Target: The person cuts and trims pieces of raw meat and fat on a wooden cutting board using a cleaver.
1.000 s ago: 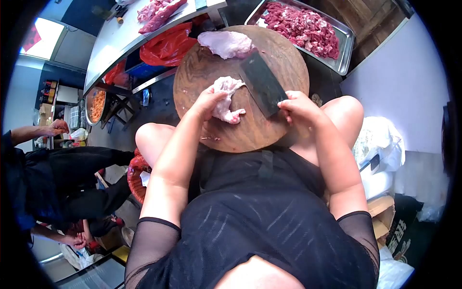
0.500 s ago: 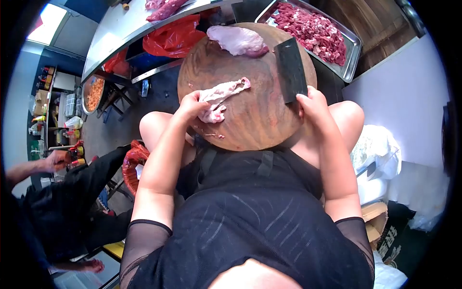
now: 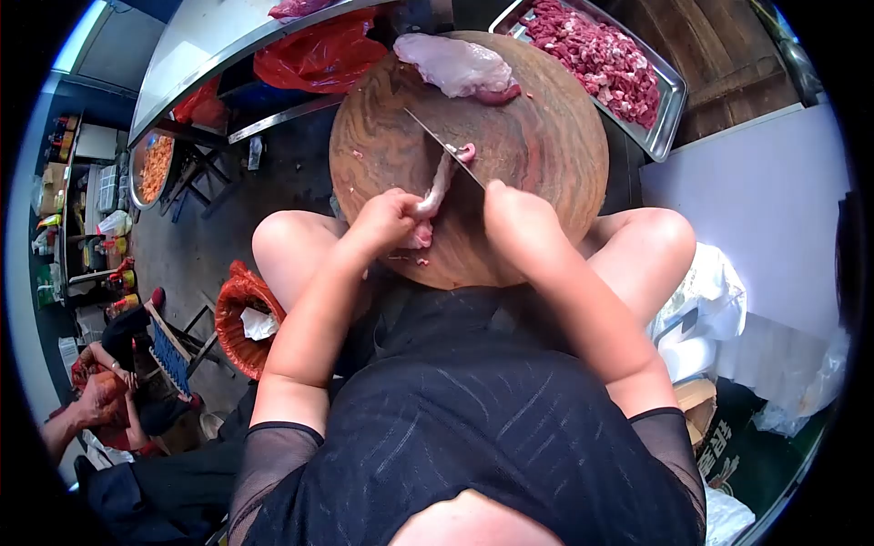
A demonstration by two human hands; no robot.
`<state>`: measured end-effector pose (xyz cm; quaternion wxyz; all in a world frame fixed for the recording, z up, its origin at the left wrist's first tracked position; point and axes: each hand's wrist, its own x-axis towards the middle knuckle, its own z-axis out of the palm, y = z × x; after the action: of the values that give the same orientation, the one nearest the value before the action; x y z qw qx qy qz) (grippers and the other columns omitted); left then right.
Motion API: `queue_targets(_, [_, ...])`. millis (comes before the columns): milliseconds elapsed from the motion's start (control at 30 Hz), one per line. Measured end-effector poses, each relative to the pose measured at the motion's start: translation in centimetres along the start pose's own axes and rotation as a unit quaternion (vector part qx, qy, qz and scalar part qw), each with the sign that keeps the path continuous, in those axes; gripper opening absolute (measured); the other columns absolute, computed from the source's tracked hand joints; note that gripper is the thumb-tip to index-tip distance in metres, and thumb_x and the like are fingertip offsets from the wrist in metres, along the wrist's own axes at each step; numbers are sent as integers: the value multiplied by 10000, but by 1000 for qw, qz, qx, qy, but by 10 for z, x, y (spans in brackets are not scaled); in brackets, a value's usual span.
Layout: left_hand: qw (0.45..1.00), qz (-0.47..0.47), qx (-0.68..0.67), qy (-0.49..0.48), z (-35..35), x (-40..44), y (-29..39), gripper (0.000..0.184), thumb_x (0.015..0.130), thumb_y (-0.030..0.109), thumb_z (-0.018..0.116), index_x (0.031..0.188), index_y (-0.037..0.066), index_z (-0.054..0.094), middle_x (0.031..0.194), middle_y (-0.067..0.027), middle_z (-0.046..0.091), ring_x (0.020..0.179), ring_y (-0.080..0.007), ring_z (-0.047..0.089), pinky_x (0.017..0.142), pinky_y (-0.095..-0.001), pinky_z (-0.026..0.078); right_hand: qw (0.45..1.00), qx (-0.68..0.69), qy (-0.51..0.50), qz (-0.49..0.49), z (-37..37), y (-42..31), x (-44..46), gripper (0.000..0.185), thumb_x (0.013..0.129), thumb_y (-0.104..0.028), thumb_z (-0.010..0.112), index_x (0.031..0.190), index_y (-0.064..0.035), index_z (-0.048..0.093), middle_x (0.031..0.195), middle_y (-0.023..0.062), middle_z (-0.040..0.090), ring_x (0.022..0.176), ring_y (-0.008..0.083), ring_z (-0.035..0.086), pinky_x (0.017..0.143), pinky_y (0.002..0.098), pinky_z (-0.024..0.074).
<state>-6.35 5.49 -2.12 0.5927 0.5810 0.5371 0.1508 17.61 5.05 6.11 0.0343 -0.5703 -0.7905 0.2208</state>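
Observation:
On the round wooden chopping block [image 3: 546, 182] lies a strip of pale fatty meat [image 3: 439, 187]. My left hand [image 3: 390, 218] pinches its near end. With my right hand [image 3: 521, 218] I grip a cleaver [image 3: 444, 144], its handle hidden inside my fist. The blade is edge-on and crosses the far end of the strip; whether it has cut through I cannot tell. A larger piece of meat [image 3: 455, 65], pale with a red tip, rests at the back of the block, touched by neither hand. Small scraps lie near my left hand.
Behind the block on the right is a metal tray [image 3: 672, 109] of cut red meat. A steel table [image 3: 196, 55] stands at the back left, a red bag [image 3: 319, 56] below. To my left are a red-lined bin [image 3: 238, 318], a bowl of orange pieces [image 3: 153, 173] and other people.
The cleaver has come from the block's right side leftward onto the strip, its blade turned edge-on. My left hand and the strip have shifted slightly right. The person at left has moved.

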Motion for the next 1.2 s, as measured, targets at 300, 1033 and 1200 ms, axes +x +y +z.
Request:
queue_targets(300, [986,29,161,31,-2,-20,34,237,694,-28,713,921,35,693,849,-49,629,752,-137,627,681,-281,507,998,20,-24,-46,-17,-6,86,201,815,-126,540,881,-10,690,893,209,683,899,357,668,764,429,533])
queue_targets(1033, [977,-12,-210,-41,3,38,104,599,709,-28,563,1296,77,515,1097,-4,599,983,-124,583,893,-290,467,838,528,-3,141,-57,153,4,189,921,-176,557,795,-47,501,574,16,481,426,120,480,383,298,397])
queue_targets(1200, [977,-98,-189,-30,2,62,84,622,678,-92,540,1275,74,498,1053,-63,632,921,-183,647,858,-338,526,836,530,-105,99,-59,159,6,184,911,-179,575,811,-54,486,584,19,490,418,117,485,373,291,402])
